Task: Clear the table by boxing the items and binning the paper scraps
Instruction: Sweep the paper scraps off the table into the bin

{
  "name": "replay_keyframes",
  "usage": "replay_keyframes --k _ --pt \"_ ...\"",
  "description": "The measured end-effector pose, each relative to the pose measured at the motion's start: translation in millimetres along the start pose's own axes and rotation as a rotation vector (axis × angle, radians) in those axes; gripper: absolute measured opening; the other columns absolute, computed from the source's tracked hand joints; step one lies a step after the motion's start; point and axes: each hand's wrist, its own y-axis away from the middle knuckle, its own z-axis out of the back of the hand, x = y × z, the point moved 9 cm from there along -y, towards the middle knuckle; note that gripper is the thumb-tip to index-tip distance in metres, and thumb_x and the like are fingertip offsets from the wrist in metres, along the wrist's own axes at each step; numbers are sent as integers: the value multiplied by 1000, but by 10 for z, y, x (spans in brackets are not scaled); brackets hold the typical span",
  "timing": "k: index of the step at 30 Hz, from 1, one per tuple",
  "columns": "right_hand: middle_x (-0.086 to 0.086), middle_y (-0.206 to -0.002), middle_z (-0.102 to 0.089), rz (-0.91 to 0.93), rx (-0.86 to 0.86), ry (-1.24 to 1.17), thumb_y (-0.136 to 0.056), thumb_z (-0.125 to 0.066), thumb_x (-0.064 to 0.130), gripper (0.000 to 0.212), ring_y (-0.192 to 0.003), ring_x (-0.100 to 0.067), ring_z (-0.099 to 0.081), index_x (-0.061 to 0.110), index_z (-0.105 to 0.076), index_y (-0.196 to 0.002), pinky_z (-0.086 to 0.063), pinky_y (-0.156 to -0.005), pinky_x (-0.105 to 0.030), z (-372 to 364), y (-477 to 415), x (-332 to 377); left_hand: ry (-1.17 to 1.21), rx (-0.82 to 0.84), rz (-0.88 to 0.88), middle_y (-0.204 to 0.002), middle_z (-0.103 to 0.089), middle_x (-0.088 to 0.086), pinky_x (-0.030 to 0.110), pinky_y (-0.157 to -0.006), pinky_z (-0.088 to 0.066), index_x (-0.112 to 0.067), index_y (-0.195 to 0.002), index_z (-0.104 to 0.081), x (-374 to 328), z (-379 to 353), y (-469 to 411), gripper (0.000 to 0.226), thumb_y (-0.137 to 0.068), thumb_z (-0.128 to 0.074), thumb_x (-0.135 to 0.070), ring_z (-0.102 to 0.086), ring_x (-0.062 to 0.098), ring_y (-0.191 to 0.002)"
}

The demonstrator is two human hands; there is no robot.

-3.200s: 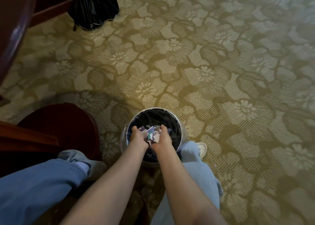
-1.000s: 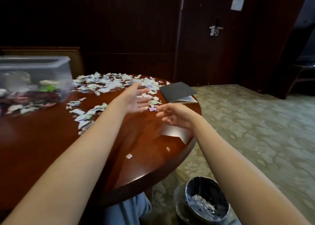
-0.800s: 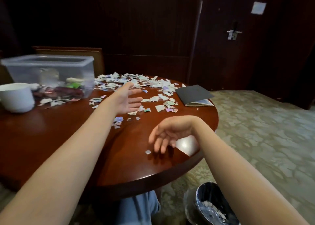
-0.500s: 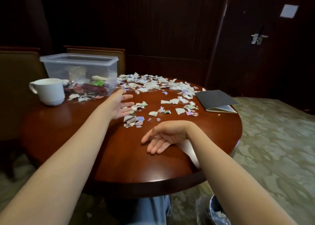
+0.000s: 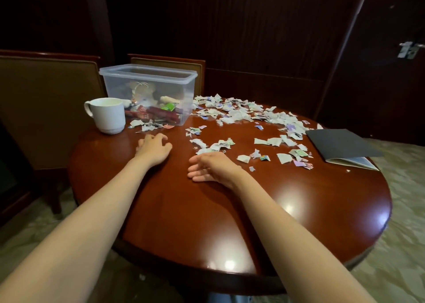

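Torn paper scraps (image 5: 239,116) lie strewn over the far and right part of the round wooden table (image 5: 207,229). A smaller heap of scraps (image 5: 149,125) sits in front of the clear plastic box (image 5: 149,91), which holds several small items. My left hand (image 5: 154,148) rests on the table just below that heap, fingers bent with their tips on the wood, holding nothing. My right hand (image 5: 211,168) lies on its edge at the table's middle, fingers straight and pointing left, next to the nearest scraps. No bin is in view.
A white mug (image 5: 107,114) stands left of the box. A dark notebook (image 5: 342,146) lies at the table's right edge. Two padded chairs (image 5: 46,109) stand behind the table on the left, and patterned carpet (image 5: 402,256) surrounds it.
The view swung from the bin on the floor up to the table. My left hand slid left off the middle scraps and bent its fingers. My right hand came down onto the table.
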Motion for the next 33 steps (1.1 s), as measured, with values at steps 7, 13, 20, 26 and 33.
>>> replay_keyframes --k 7,13,20,26,33 --pt "-11 -98 -61 174 -234 211 -95 -35 2 30 -66 -9 -60 7 -63 -103 -55 -68 -20 97 -379 144 -147 -106 5 -153 -20 16 43 -114 -17 -16 -143 -33 172 29 -353 52 -94 -41 -35 -17 34 -140" --pt "-6 -94 -66 399 -339 717 -86 -42 3 30 -71 -15 -58 9 -67 -102 -43 -68 -21 6 -549 417 -155 -180 22 -155 -16 16 44 -114 -16 -15 -146 -29 253 77 -816 56 -96 -38 -38 -15 37 -141" --pt "-7 -102 -63 557 -311 999 -91 -41 8 24 -91 -19 -55 9 -63 -101 -43 -75 -28 -53 -723 577 -181 -173 167 -152 -18 24 49 -113 -17 -17 -146 -29 471 75 -1325 57 -97 -32 -46 -20 45 -137" --pt "-5 -92 -67 625 -415 811 -87 -45 3 23 -86 -17 -57 7 -67 -90 -44 -76 -28 85 -740 656 -263 -71 2 -145 -37 17 45 -109 -26 -22 -136 -42 325 -41 -1491 53 -94 -33 -54 -33 36 -133" --pt "-4 -87 -67 605 -444 641 -85 -45 -1 25 -78 -11 -52 8 -68 -83 -42 -71 -25 169 -738 639 -212 63 -257 -145 -40 7 39 -107 -32 -29 -132 -48 -12 -229 -1315 44 -95 -37 -50 -38 26 -132"
